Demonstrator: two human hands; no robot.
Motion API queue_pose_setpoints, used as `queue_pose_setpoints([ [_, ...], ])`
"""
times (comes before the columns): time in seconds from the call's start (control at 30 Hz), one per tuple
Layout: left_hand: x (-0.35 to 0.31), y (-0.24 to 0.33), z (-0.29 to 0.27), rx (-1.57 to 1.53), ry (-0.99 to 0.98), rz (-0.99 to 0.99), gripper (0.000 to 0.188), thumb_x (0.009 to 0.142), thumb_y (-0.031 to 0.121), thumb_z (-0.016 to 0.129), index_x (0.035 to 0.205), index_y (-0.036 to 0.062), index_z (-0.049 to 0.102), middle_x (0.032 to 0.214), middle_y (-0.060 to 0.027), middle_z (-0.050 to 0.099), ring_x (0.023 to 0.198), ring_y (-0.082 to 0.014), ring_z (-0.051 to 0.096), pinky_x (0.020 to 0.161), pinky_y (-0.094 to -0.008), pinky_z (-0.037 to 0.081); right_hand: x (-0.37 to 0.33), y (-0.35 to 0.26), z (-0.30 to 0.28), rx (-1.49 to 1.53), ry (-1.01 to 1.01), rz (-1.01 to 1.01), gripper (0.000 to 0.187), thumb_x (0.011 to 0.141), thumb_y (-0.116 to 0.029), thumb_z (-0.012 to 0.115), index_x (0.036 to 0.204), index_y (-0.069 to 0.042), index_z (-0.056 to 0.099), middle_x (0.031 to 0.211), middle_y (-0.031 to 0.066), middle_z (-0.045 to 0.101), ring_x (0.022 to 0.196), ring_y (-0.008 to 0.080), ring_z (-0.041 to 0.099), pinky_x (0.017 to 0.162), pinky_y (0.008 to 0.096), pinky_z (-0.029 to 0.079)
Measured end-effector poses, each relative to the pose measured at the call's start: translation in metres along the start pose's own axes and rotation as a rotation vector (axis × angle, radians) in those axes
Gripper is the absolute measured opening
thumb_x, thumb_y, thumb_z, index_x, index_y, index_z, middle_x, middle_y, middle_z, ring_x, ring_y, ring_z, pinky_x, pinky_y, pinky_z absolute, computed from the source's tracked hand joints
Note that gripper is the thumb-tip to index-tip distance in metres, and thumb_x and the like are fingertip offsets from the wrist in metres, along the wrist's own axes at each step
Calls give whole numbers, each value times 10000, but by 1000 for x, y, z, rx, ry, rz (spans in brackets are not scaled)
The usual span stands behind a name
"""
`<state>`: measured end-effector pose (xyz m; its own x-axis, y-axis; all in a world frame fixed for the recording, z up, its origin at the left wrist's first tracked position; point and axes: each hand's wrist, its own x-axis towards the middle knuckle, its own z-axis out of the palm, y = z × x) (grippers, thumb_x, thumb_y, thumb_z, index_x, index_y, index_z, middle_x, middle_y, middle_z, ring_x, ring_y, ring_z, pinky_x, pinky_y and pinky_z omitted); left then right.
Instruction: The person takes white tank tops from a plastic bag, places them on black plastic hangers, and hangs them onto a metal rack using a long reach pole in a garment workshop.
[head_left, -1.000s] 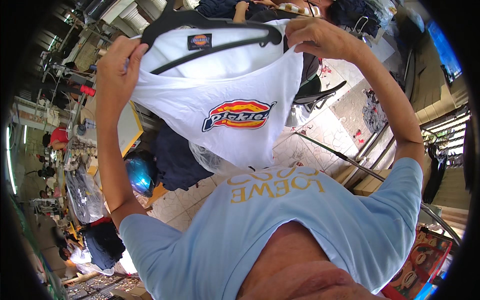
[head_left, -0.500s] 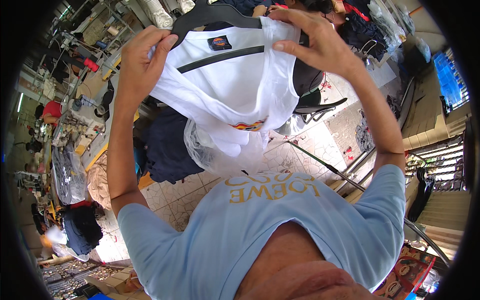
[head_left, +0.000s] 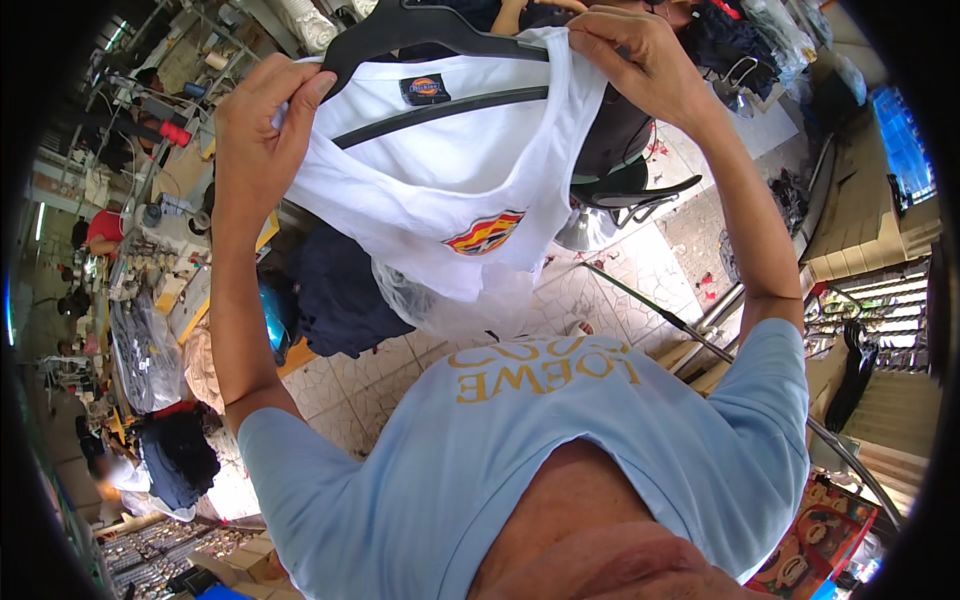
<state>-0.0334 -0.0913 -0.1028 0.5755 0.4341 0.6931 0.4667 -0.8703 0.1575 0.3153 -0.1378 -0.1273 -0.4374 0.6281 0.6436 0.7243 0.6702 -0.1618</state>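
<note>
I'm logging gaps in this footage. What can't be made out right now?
In the head view:
Hook of the hanger: cut off by the top edge.
The hanger's right end: covered by the shirt.
The shirt's lower back: hidden by its front.
Part of the helmet: behind the left forearm.

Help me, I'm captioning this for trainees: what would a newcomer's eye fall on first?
A white top with a red-and-yellow emblem, on a black hanger, stands out at upper centre, between the left hand and right hand. Below, the wearer's blue shirt fills the lower middle.
</note>
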Motion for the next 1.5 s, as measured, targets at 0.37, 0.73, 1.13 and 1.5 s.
queue_pose_setpoints([
  [0.37,-4,-7,6,-11,63,47,113,874,73,639,918,-25,672,799,-115,640,669,-174,588,585,-283,443,25,-17,20,-77,-69,-129,257,945,-189,562,1112,5,585,943,205,635,860,371,617,754,377,472],
  [0.73,-16,-10,-10,-592,-36,-301,133,888,99,609,879,-25,656,740,-85,613,735,-120,572,670,-265,446,14,-8,25,92,-46,79,206,916,-176,623,1007,9,619,828,109,612,735,194,576,706,302,454],
  [1.13,-36,-37,22,-137,150,0,93,855,54,670,927,-5,671,857,-54,662,724,-119,587,663,-233,454,14,-1,30,52,35,37,144,889,-121,629,944,13,629,772,128,605,712,268,570,686,333,439],
  [1.5,-28,-48,35,-48,144,-143,164,901,131,595,888,-25,643,730,-138,630,638,-278,605,564,-351,441,8,1,26,82,-8,106,230,929,-139,606,1062,45,643,927,94,659,851,118,567,812,248,443],
])
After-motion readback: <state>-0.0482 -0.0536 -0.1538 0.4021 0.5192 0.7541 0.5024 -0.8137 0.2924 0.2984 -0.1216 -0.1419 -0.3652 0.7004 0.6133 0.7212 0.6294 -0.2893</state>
